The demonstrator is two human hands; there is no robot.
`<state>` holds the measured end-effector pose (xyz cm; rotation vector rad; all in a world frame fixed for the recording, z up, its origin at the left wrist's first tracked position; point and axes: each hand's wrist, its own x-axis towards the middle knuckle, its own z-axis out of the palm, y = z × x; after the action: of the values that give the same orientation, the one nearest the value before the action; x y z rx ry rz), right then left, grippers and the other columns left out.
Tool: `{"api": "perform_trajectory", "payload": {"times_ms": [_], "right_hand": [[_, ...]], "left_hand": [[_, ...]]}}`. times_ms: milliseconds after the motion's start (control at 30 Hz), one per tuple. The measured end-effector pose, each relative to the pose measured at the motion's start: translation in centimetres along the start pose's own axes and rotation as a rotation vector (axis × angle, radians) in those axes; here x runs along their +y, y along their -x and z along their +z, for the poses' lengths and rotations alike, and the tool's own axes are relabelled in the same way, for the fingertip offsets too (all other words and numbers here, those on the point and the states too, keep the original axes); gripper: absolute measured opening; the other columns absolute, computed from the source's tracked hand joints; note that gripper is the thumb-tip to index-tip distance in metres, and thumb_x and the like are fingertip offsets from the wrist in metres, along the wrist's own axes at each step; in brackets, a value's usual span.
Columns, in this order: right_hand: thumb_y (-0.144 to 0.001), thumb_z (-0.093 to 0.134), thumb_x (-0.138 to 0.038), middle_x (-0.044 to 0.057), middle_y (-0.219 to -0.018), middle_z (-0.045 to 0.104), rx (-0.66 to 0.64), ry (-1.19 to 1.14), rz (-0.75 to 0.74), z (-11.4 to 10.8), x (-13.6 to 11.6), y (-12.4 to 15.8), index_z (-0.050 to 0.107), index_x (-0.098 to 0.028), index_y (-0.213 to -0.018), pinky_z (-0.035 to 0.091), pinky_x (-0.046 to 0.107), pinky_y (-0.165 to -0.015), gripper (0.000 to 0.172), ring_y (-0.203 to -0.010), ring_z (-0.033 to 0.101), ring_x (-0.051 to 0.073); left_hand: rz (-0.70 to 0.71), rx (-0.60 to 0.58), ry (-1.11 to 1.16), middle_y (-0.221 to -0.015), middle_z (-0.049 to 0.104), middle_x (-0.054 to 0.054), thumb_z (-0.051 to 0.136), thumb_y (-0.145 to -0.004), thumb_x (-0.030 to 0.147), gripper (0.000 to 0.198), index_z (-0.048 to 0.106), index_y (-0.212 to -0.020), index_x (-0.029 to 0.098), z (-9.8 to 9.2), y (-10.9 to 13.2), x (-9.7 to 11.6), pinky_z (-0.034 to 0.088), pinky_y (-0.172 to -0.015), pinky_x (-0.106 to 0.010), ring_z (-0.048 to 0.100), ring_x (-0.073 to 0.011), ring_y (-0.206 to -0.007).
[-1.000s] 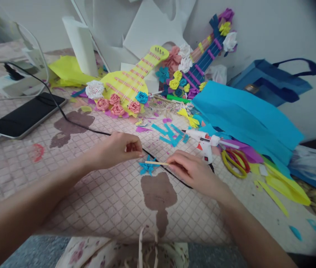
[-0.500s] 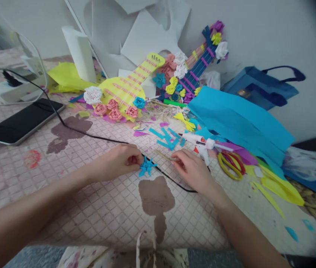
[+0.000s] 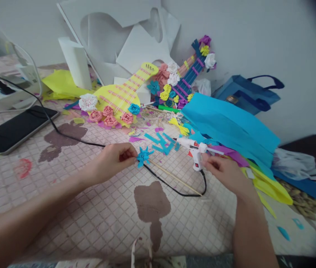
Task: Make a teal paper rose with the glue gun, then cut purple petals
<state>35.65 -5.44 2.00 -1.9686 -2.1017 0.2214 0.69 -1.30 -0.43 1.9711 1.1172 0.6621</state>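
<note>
My left hand (image 3: 118,158) pinches a small blue paper flower (image 3: 144,156) at its left side, just above the table. The flower's narrow petals spread outward. A thin wooden stick (image 3: 174,176) lies slanting down to the right from beside the flower. My right hand (image 3: 222,169) is at the handle of a white glue gun (image 3: 197,158), fingers loosely curled and thumb apart; contact is unclear. The glue gun lies with its nozzle pointing left and a glue stick out the back. Its black cord (image 3: 171,186) loops under the flower.
Blue paper strips (image 3: 162,143) lie behind the flower. Farther back are a yellow paper guitar (image 3: 121,95) with paper roses and a dark blue one (image 3: 188,80). A large blue sheet (image 3: 230,123) spreads at right. A phone (image 3: 18,128) lies left.
My right hand has left the wooden stick, which now lies on the table, and moved right to the glue gun's handle. My left hand keeps the flower. The view has shifted slightly.
</note>
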Motion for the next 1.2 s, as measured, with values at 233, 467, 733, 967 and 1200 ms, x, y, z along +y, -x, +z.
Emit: {"api": "perform_trajectory", "payload": {"times_ms": [233,467,733,967,1200], "right_hand": [[-0.076,0.061,-0.045,0.006,-0.074,0.067,-0.001,-0.319,0.031,3.4,0.8,-2.1,0.065,-0.015,-0.090,0.044,0.029,-0.053,0.034,-0.064,0.060,0.020],[-0.079,0.057,-0.046,0.003,-0.073,0.064,0.387,-0.419,0.146,4.1,-0.3,-2.2,0.065,-0.015,-0.091,0.043,0.029,-0.058,0.034,-0.066,0.056,0.018],[-0.078,0.056,-0.053,-0.001,-0.057,0.050,0.285,-0.762,0.138,2.5,-0.9,-3.1,0.056,-0.021,-0.073,0.035,0.027,-0.042,0.032,-0.049,0.044,0.014],[-0.074,0.063,-0.049,-0.001,-0.057,0.052,0.317,-0.578,0.116,2.6,-1.8,-2.7,0.054,-0.019,-0.065,0.036,0.024,-0.044,0.033,-0.053,0.046,0.013],[-0.071,0.070,-0.046,-0.003,-0.055,0.052,0.158,-0.913,0.182,3.5,-1.6,-2.1,0.053,-0.018,-0.066,0.034,0.022,-0.042,0.033,-0.047,0.044,0.009]], "left_hand": [[0.019,0.042,-0.014,-0.067,0.059,0.002,0.053,-0.083,0.027,0.013,0.059,-0.082,0.016,0.4,-0.1,-0.3,0.042,-0.058,-0.022,0.052,-0.0104,-0.061],[0.035,0.054,0.019,-0.068,0.060,0.001,0.052,-0.084,0.027,0.014,0.060,-0.083,0.016,0.6,0.0,-0.5,0.043,-0.060,-0.022,0.053,-0.0103,-0.062],[0.035,0.092,0.081,-0.072,0.062,0.000,0.052,-0.084,0.027,0.014,0.059,-0.081,0.015,0.8,0.1,0.0,0.046,-0.063,-0.022,0.056,-0.0106,-0.065],[0.051,0.114,0.069,-0.074,0.064,-0.001,0.051,-0.086,0.028,0.015,0.059,-0.081,0.016,0.8,0.1,0.2,0.048,-0.065,-0.023,0.058,-0.0116,-0.067],[0.105,0.139,-0.211,-0.083,0.061,-0.003,0.051,-0.085,0.022,0.010,0.060,-0.082,0.017,0.7,-0.1,-0.7,0.046,-0.067,-0.025,0.057,-0.0130,-0.072]]}}
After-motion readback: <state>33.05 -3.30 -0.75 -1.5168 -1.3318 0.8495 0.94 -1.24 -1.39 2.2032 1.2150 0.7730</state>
